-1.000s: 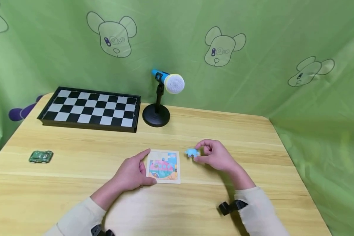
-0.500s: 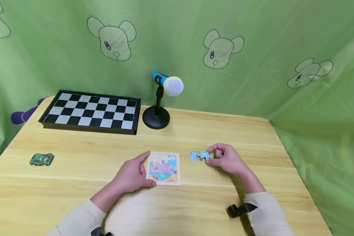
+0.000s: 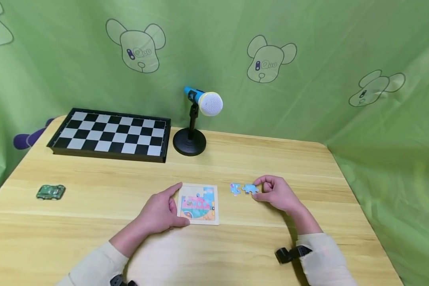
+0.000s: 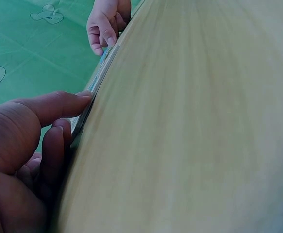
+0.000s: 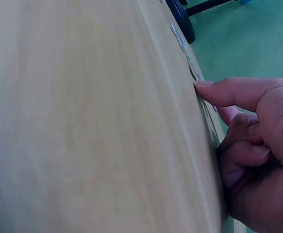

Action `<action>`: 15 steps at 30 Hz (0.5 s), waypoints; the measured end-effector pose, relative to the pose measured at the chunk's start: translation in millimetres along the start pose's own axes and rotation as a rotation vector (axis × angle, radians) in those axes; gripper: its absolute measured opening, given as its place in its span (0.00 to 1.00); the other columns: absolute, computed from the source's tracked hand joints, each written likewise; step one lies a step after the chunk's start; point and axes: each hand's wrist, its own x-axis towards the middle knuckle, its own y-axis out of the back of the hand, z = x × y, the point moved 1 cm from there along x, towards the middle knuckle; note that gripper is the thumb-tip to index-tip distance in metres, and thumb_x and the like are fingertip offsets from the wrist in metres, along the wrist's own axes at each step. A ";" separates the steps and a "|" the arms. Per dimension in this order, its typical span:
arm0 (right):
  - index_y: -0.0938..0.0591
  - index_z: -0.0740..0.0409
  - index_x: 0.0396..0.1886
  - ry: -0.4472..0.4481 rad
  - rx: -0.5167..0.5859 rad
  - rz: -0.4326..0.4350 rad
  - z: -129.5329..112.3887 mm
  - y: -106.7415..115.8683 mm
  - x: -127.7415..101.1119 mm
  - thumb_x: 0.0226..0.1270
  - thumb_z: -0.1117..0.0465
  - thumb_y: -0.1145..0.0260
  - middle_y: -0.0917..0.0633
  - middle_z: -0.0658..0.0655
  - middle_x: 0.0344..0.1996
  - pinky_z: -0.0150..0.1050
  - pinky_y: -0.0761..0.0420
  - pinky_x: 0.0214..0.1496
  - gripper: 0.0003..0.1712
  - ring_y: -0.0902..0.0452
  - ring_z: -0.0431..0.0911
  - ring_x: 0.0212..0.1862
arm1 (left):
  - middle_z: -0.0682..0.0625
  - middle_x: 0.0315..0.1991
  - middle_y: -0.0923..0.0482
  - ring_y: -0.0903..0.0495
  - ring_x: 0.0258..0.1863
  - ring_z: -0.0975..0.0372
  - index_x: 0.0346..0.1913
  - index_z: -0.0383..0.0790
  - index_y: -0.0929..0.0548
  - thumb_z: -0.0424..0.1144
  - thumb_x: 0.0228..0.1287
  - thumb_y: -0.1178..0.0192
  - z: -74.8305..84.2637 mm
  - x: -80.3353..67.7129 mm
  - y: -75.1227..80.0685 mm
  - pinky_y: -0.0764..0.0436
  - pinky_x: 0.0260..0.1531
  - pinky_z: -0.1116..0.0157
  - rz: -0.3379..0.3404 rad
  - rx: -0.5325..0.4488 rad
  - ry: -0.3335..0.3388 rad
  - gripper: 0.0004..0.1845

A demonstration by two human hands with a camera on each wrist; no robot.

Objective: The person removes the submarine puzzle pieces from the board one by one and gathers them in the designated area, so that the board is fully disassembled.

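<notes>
A square picture puzzle [image 3: 198, 203] in a pale frame lies on the table, its upper left part bare of pieces. My left hand [image 3: 161, 209] holds the frame's left side, index finger at the top corner and thumb at the bottom. Right of the puzzle, my right hand [image 3: 277, 194] pinches a blue puzzle piece [image 3: 249, 189] by its right end, at table level. Another blue puzzle piece [image 3: 234, 189] lies just left of it, a small gap between them. In the right wrist view the thumb [image 5: 207, 85] touches the piece's edge.
A folded chessboard [image 3: 109, 135] lies at the back left. Beside it stands a toy microphone [image 3: 209, 103] on a round black base [image 3: 189, 142]. A small green toy car [image 3: 51, 192] sits at the left. Green curtain [image 3: 214, 47] hangs behind the table [image 3: 186, 258].
My right hand has moved right with its blue piece. The other piece now shows separately, a gap having opened between them. My left hand stays on the puzzle frame.
</notes>
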 end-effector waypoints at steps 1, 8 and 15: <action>0.18 0.67 0.47 -0.002 0.000 -0.001 0.8 -0.3 0.4 0.52 0.69 0.21 0.38 0.50 0.19 0.36 0.34 0.37 0.22 0.42 0.43 0.24 | 0.51 0.20 0.25 0.26 0.18 0.59 0.76 0.38 0.39 0.40 0.38 0.16 0.1 0.1 0.1 0.28 0.23 0.62 0.000 -0.001 -0.001 0.59; 0.18 0.67 0.47 0.004 0.001 -0.008 1.4 -1.2 1.3 0.52 0.68 0.21 0.38 0.51 0.20 0.37 0.33 0.39 0.22 0.43 0.43 0.24 | 0.51 0.20 0.26 0.26 0.18 0.59 0.76 0.37 0.38 0.39 0.38 0.16 0.5 -0.2 1.6 0.28 0.23 0.62 0.011 -0.003 -0.005 0.59; 0.17 0.63 0.47 0.056 0.013 -0.016 -0.7 -12.8 3.9 0.50 0.66 0.19 0.41 0.51 0.19 0.35 0.35 0.35 0.23 0.45 0.43 0.23 | 0.51 0.20 0.26 0.26 0.18 0.59 0.76 0.38 0.38 0.39 0.39 0.16 1.1 -0.6 1.5 0.29 0.22 0.62 0.006 -0.001 0.000 0.59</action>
